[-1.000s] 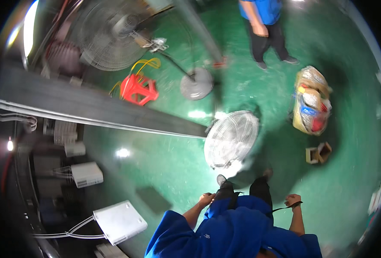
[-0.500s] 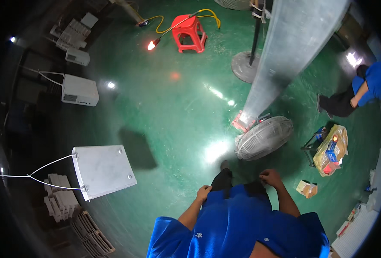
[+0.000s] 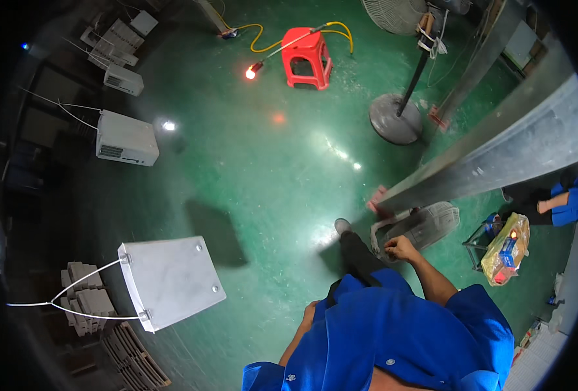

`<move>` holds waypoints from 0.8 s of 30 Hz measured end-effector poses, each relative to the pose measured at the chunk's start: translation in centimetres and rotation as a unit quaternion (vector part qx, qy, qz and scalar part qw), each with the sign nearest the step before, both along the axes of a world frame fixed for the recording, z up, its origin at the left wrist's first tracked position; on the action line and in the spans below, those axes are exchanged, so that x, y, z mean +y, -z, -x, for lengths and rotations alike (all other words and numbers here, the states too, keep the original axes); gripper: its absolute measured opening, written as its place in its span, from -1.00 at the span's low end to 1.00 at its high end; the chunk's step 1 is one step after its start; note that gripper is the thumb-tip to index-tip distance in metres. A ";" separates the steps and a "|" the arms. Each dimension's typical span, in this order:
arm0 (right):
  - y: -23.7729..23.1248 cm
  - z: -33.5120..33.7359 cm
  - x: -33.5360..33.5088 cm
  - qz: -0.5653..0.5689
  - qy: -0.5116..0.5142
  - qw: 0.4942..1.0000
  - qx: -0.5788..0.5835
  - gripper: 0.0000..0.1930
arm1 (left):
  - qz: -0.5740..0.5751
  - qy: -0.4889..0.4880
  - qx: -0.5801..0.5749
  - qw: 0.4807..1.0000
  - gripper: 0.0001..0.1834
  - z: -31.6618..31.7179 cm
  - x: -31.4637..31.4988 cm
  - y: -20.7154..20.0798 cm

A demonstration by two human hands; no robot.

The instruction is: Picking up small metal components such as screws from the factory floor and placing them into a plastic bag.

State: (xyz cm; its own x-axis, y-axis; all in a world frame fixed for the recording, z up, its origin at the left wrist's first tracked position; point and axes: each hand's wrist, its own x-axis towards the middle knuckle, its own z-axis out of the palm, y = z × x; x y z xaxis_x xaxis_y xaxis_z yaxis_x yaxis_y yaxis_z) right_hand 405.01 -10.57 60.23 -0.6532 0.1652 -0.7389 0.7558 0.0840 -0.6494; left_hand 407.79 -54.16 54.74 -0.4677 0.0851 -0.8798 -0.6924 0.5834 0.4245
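My right hand (image 3: pixel 401 248) is held out in front of my body with its fingers curled in. Whether anything small is inside it I cannot make out. Beyond it, nearest to that hand, a grey caged fan (image 3: pixel 426 225) sits low beside the foot of a metal column (image 3: pixel 497 163). My left hand (image 3: pixel 309 316) hangs by my left side, against my blue jacket (image 3: pixel 361 326), its fingers mostly hidden. To the left, apart from both hands, a pale flat metal box (image 3: pixel 172 280) hangs by two white straps.
More pale boxes (image 3: pixel 127 138) hang farther back left. A red stool (image 3: pixel 307 58) carries a wand with a glowing tip (image 3: pixel 250 73) and yellow hose. A round stand base (image 3: pixel 396 118) stands ahead. At right are a plastic-covered small table (image 3: pixel 514 244) and another person (image 3: pixel 566 203).
My view has shifted, and a foot now reaches forward. My right hand has come forward, closer to the fan. My left hand has drawn back beside my jacket. The column appears farther right.
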 end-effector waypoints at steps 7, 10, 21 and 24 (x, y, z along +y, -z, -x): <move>3.3 9.1 0.5 -0.094 -0.058 0.994 -0.004 -0.87 | 0.038 -0.112 -0.049 0.992 -0.50 15.8 0.6 -2.1; 5.6 13.9 1.1 -0.047 -0.018 0.998 -0.029 -0.89 | 0.020 -0.104 -0.030 0.994 -0.47 23.1 0.3 -2.4; 4.3 50.5 1.2 -0.084 -0.165 0.982 0.036 -0.88 | 0.059 -0.063 0.142 0.986 -0.19 42.3 -2.4 2.4; 1.1 57.4 -3.7 -0.048 -0.070 0.994 -0.071 -0.88 | 0.052 0.021 0.137 0.989 -0.16 48.7 -7.5 3.4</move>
